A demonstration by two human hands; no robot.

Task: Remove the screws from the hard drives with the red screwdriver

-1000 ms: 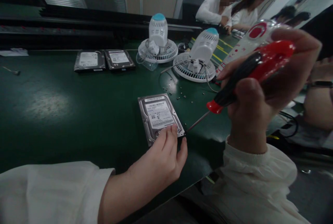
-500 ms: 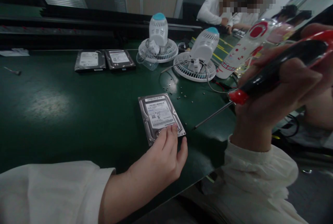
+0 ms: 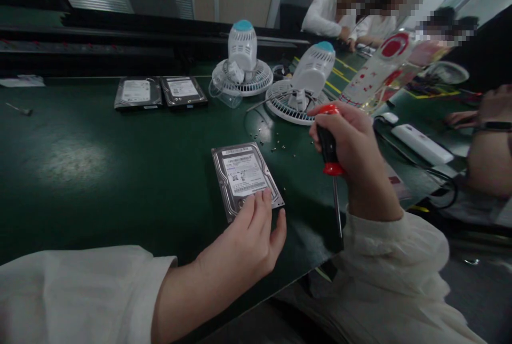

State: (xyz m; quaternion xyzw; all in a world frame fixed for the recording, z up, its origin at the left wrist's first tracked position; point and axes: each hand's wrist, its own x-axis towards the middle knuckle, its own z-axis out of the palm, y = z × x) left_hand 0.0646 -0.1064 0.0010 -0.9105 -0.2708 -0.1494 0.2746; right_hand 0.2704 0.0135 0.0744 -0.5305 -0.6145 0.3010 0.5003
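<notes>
A silver hard drive (image 3: 244, 173) with a white label lies flat on the green table. My left hand (image 3: 252, 237) grips its near end, fingertips on the top and thumb by the right corner. In my right hand (image 3: 348, 141), closed round the handle, is a red and black screwdriver (image 3: 329, 146). Its shaft points down beside my right sleeve, to the right of the drive and apart from it. Several tiny screws (image 3: 274, 148) lie scattered just beyond the drive.
Two more hard drives (image 3: 138, 92) sit side by side at the back left. Behind the screws are two white fans (image 3: 242, 74), face down, and a clear bottle (image 3: 376, 66). A white power strip (image 3: 422, 144) and another person's arm (image 3: 494, 141) are at the right.
My right hand has moved left and away from me, and the screwdriver has swung from slanting left to pointing down. My left hand and the hard drive have stayed in place.
</notes>
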